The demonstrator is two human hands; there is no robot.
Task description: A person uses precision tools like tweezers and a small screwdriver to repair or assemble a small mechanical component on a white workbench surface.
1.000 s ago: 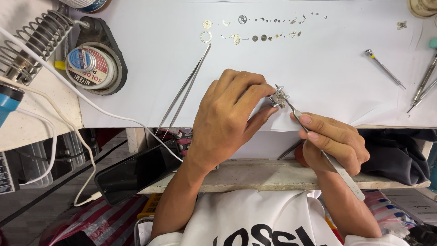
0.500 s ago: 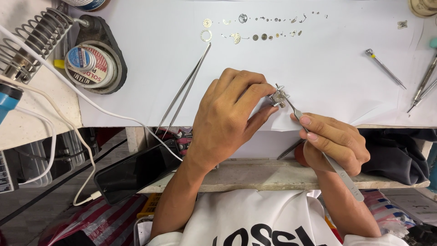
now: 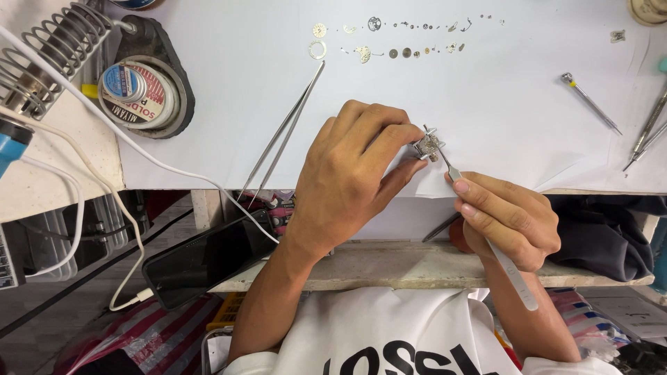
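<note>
While the white surface (image 3: 208, 139) carries everything, left hand (image 3: 347, 187) arches over its near edge, fingers pinching a small metal watch movement (image 3: 426, 146). Right hand (image 3: 511, 219) lies low beside it, fingers pressed around one slim steel tool (image 3: 486, 236), tip touching the movement. One pair of tweezers (image 3: 285, 132) lies idle to the left. One round dark holder (image 3: 149, 83) contains a solder spool. Tiny parts (image 3: 403, 38) sit in two rows; count unclear.

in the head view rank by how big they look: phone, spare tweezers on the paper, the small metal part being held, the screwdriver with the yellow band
1. Phone, though it sits nearer the camera, which may flatter it.
2. Spare tweezers, longer but far thinner.
3. Screwdriver.
4. Metal part, pinched in the left hand, tool from the right hand touching it.
</note>
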